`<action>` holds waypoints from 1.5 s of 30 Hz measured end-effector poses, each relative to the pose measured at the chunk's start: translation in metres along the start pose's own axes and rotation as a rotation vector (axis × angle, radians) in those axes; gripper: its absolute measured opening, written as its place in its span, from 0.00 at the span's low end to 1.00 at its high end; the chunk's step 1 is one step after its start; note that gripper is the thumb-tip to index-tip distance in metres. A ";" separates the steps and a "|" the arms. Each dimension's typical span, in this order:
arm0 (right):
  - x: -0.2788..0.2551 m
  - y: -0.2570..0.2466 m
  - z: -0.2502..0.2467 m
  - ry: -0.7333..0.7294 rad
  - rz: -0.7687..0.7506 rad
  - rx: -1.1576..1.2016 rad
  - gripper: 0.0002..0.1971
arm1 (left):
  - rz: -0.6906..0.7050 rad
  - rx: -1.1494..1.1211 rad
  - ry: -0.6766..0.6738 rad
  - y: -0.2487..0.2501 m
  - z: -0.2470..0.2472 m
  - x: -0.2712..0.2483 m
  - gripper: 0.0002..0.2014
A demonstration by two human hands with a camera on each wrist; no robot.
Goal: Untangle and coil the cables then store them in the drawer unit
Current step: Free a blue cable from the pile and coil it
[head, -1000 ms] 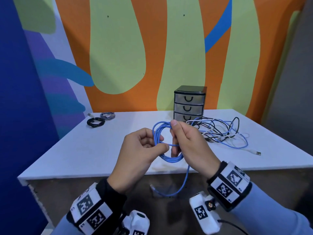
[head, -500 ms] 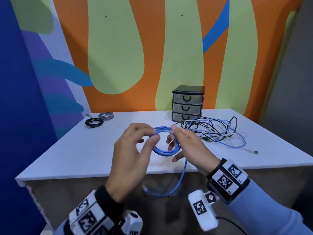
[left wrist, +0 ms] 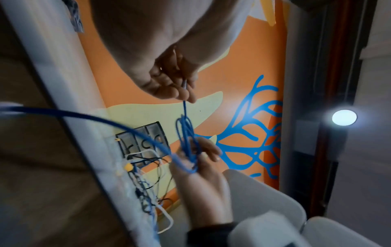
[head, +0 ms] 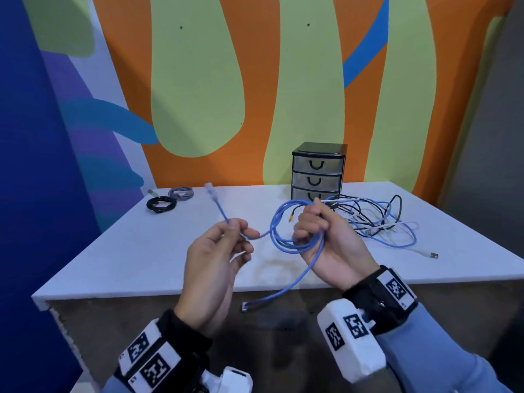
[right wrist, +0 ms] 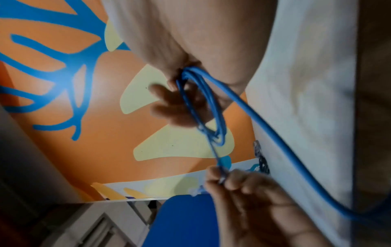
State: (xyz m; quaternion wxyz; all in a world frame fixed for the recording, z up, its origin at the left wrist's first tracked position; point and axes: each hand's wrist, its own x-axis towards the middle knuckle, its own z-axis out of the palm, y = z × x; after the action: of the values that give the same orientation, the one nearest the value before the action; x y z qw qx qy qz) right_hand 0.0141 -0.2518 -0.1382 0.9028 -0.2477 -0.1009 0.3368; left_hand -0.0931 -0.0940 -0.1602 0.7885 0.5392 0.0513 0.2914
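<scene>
A blue network cable (head: pixel 285 232) is wound into a small coil above the table's front edge. My right hand (head: pixel 312 222) grips the coil (right wrist: pixel 203 108), fingers curled through its loops. My left hand (head: pixel 236 226) pinches the cable's free end to the left of the coil; its clear plug (head: pixel 209 190) sticks up and away. The other tail hangs from the coil to a plug (head: pixel 245 307) below the table's edge. The black drawer unit (head: pixel 317 171) stands at the back with all three drawers closed. A tangle of cables (head: pixel 377 222) lies beside it.
A coiled black cable (head: pixel 161 204) and a coiled purple-grey cable (head: pixel 181 192) lie at the table's (head: pixel 141 265) back left corner. A white cable with a USB plug (head: pixel 432 254) trails from the tangle toward the right. A painted wall stands behind the table.
My left hand has drawn the blue cable's free end out to the left, away from the coil. The hands, close together before, are now apart. The hanging tail is shorter.
</scene>
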 end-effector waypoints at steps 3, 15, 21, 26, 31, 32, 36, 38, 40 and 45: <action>-0.002 -0.010 -0.002 -0.065 -0.004 0.104 0.20 | 0.000 0.063 -0.055 -0.011 0.002 -0.009 0.12; -0.002 0.030 0.020 0.024 -0.102 -0.212 0.28 | 0.555 0.586 -0.428 0.004 0.015 -0.028 0.02; -0.006 0.028 0.026 0.000 -0.116 -0.183 0.23 | 0.829 0.858 -0.438 0.004 0.007 -0.016 0.02; -0.012 0.027 0.029 -0.038 -0.099 -0.169 0.21 | 0.750 0.845 -0.427 -0.002 0.010 -0.012 0.02; -0.014 0.032 0.025 -0.054 -0.030 -0.092 0.22 | 0.789 0.799 -0.423 -0.004 0.013 -0.004 0.01; -0.016 0.031 0.024 -0.068 0.003 -0.056 0.24 | 0.811 0.798 -0.420 -0.005 0.012 -0.001 0.01; -0.026 0.025 0.019 -0.113 0.037 -0.039 0.32 | 0.628 0.590 -0.316 -0.003 0.010 0.001 0.03; -0.027 0.024 0.015 -0.061 -0.069 -0.202 0.27 | 0.474 0.380 -0.230 0.003 0.010 0.001 0.01; -0.025 0.022 0.013 0.043 -0.186 -0.406 0.18 | 0.330 0.190 -0.166 0.010 0.010 0.003 0.06; -0.012 0.027 0.010 0.158 -0.171 -0.661 0.21 | 0.118 -0.133 -0.187 0.016 0.012 0.007 0.09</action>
State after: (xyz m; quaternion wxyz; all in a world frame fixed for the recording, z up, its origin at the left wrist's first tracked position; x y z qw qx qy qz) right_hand -0.0134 -0.2379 -0.1433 0.8038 -0.5425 -0.1547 0.1887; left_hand -0.0895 -0.0965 -0.1391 0.8053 0.5127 -0.0737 0.2884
